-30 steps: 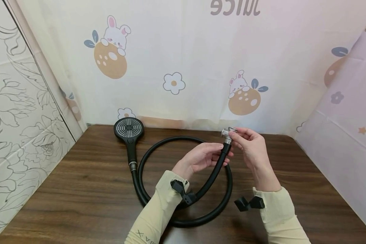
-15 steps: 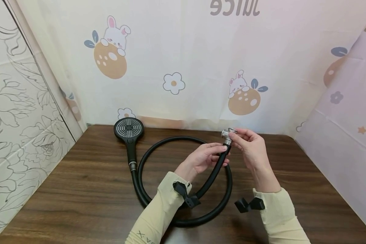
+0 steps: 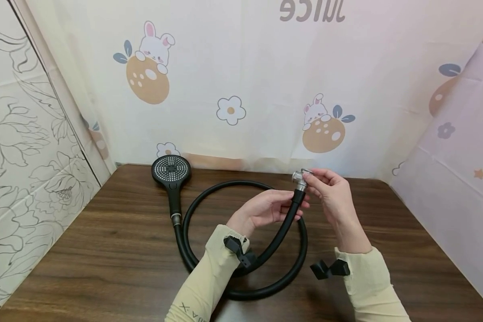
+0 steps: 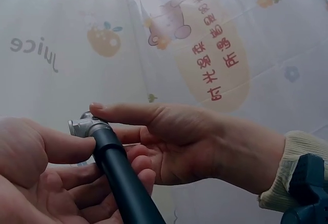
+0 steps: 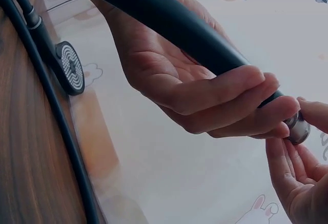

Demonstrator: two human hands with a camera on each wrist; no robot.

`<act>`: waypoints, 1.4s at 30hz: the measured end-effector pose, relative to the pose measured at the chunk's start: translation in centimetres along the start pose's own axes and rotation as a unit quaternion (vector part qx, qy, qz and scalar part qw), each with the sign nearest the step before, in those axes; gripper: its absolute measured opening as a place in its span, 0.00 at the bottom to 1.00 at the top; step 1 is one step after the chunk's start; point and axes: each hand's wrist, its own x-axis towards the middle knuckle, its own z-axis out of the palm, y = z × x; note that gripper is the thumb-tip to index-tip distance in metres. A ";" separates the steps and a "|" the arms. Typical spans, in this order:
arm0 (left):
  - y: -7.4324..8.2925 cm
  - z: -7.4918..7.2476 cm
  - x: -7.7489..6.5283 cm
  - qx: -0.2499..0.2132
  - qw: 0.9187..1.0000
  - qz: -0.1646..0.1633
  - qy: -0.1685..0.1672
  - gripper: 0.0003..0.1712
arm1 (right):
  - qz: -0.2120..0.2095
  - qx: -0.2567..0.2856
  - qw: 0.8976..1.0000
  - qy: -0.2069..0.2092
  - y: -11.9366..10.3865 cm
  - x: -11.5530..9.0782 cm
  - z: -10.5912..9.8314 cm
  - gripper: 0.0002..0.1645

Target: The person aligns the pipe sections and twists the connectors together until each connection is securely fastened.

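Observation:
A black hand shower (image 3: 171,169) with a pale-dotted spray face lies at the back left of the table. Its black hose (image 3: 279,237) loops over the wood, and the far end rises off the surface to a silver angled metal fitting (image 3: 299,176). My left hand (image 3: 263,209) holds the hose just below this fitting, thumb on the near side and fingers behind. With thumb and fingertips, my right hand (image 3: 334,197) pinches the metal fitting, partly covering it. The left wrist view shows the fitting's ring-shaped mouth (image 4: 77,127) facing left.
The brown wooden table (image 3: 104,250) ends against a printed curtain (image 3: 257,67) at the back. More printed cloth hangs at the right, and a floral panel (image 3: 28,134) stands at the left. Black camera mounts (image 3: 330,269) sit on both wrists.
My left hand slid and turned slightly towards the fitting, then eased back a little along the hose. The right hand keeps its pinch on the metal fitting; the hand shower stays put.

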 end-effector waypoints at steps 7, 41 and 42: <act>-0.2 0.4 0.0 -0.010 0.998 0.003 0.062 0.23 | -0.007 -0.011 1.000 0.001 -0.1 0.1 0.1 0.03; -1.5 1.7 1.0 0.196 0.952 0.010 0.235 0.18 | 0.035 -0.014 0.999 0.000 1.9 1.5 -1.8 0.05; -1.7 1.6 1.0 0.191 0.953 0.006 0.237 0.18 | 0.037 -0.018 0.999 0.002 2.0 1.6 -1.9 0.06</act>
